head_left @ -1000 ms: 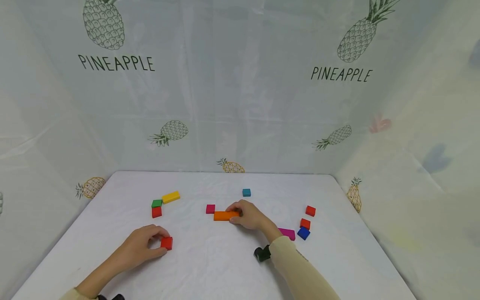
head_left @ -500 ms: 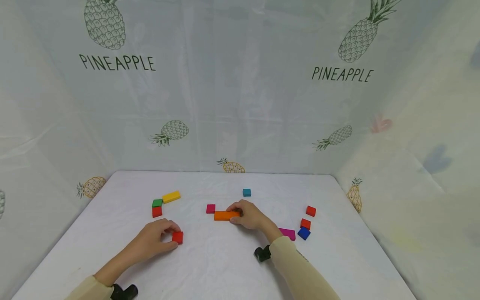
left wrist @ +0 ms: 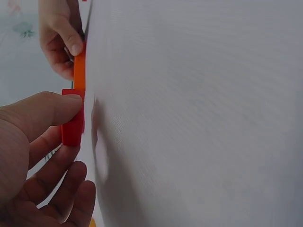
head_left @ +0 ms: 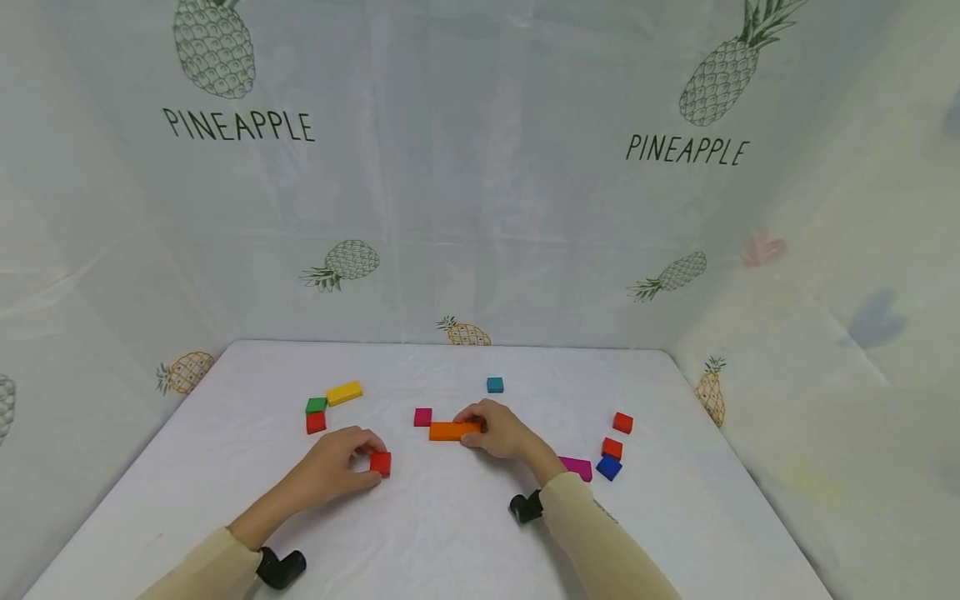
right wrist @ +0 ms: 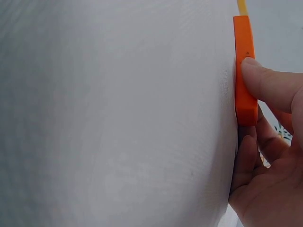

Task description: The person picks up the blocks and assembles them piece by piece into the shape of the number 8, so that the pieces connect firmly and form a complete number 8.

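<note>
Between thumb and fingers my left hand [head_left: 339,463] pinches a small red block [head_left: 381,464], left of the table's middle. In the left wrist view that red block [left wrist: 72,124] is raised off the white surface. My right hand [head_left: 497,429] grips the right end of a long orange block [head_left: 447,431]. The right wrist view shows the thumb on the near side of the orange block [right wrist: 245,80], which lies along the table. A pink-red block [head_left: 423,417] sits just behind the orange block's left end.
At left lie a yellow block [head_left: 344,393], a green block [head_left: 317,405] and a red block [head_left: 316,422]. A teal block [head_left: 495,385] stands at the back. On the right are a magenta block [head_left: 577,468], a blue block [head_left: 609,467] and two red blocks [head_left: 622,422].
My left hand has moved right and away from me, carrying the red block towards the orange one. The right hand and the orange block have stayed in place.
</note>
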The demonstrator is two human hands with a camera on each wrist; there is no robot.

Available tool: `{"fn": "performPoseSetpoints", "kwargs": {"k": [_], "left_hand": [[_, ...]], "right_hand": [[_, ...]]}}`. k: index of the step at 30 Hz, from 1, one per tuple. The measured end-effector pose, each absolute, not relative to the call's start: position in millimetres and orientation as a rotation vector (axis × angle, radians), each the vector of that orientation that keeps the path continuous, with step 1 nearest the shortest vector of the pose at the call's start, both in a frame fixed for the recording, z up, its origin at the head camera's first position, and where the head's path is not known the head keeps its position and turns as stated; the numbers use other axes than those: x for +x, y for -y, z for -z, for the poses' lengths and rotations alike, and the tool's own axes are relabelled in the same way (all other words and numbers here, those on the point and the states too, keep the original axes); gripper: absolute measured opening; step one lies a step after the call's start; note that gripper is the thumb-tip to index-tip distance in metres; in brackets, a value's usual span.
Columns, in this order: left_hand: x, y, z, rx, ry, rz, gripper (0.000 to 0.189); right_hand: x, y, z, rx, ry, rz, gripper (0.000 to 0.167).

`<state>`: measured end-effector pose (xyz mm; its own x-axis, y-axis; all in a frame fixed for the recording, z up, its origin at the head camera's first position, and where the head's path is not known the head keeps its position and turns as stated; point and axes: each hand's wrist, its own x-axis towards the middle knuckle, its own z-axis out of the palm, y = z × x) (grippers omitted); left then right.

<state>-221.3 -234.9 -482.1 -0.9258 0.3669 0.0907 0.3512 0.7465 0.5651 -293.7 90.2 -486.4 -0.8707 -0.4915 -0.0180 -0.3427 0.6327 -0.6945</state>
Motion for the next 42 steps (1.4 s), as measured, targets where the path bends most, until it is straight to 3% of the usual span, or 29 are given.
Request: {"fn": "performPoseSetpoints", "kwargs": {"k": [22,42], "left_hand": [[-239,191,486,0.611,-2.855,-0.952,0.030],[-253,180,487,0.581,-2.851,-0.966,0.030]], "right_hand": [[-293,-91,487,-0.665,-2.669,1.032,0.027],[-291,-89,484,-0.652,-2.651,1.052,0.026]]}}
